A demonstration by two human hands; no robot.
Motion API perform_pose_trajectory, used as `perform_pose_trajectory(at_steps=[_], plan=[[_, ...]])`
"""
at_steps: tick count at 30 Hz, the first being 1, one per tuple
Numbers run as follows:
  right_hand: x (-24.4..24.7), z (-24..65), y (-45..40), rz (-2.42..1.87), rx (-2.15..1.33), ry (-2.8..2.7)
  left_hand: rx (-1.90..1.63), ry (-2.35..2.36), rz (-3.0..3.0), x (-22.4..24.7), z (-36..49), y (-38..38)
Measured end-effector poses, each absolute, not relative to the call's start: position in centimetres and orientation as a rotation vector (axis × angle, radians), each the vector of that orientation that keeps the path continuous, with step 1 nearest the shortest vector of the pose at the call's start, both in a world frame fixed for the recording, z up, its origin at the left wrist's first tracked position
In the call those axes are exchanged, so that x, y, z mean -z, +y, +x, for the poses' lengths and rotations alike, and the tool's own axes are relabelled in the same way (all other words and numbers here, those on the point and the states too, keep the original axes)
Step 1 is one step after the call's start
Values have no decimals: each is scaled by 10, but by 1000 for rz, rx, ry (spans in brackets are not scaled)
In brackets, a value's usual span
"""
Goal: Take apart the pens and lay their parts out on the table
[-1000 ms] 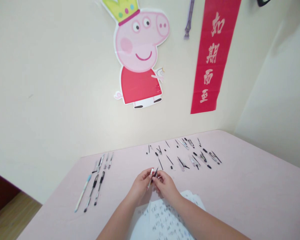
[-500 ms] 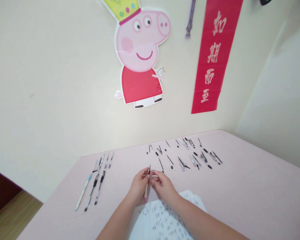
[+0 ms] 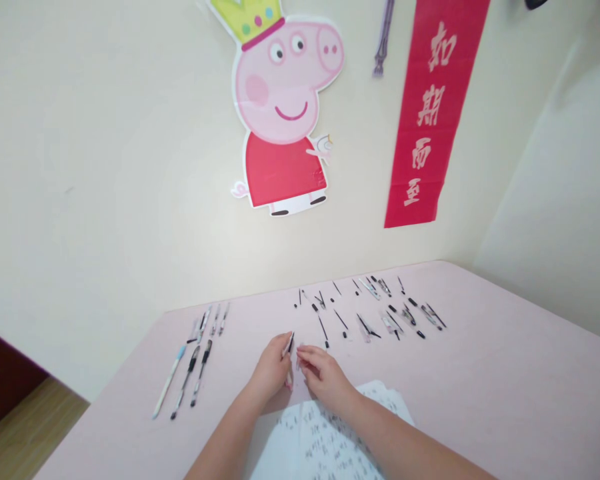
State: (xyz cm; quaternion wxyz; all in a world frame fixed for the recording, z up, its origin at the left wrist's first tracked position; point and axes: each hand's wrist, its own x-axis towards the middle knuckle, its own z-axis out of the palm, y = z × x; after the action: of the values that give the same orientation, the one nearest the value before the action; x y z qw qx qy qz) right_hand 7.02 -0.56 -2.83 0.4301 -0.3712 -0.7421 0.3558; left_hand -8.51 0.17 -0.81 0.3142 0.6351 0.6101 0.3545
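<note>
My left hand [image 3: 269,368] is closed around slim pen parts. A dark refill [image 3: 291,343] points up past its fingertips, and the pinkish-white end of a pen barrel [image 3: 289,382] shows below the fingers. Just across a small gap, my right hand [image 3: 326,375] pinches a small, clear pinkish piece [image 3: 299,358], too blurred to name exactly. Both hands hover over the pink table [image 3: 485,380], above the far edge of a handwritten sheet of paper [image 3: 325,433].
At the left lie assembled pens: a white pen with a blue top [image 3: 169,381] and black-gripped clear pens [image 3: 201,372]. Behind them are several thinner pens [image 3: 215,320]. Loose refills, caps and barrels [image 3: 367,327] lie in two rows at the back right, before the wall [image 3: 180,200].
My hands have drawn slightly apart. The left has shifted left with the pen parts, now tilted; the right keeps its small clear piece.
</note>
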Motion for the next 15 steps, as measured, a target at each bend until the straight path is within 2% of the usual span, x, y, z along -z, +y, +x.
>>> perform_pose_trajectory(at_steps=[3,7,15], plan=[[25,72,-9,-911,-795,-1942,-776,1731,1901,-1,-89,-3],[15,74,-15,-886,-723,-2082,-526,1978,1883,-13,-92,-10],[2,77,-22,-882,-672,-2251,-411,1777,1913,-12,-103,-14]])
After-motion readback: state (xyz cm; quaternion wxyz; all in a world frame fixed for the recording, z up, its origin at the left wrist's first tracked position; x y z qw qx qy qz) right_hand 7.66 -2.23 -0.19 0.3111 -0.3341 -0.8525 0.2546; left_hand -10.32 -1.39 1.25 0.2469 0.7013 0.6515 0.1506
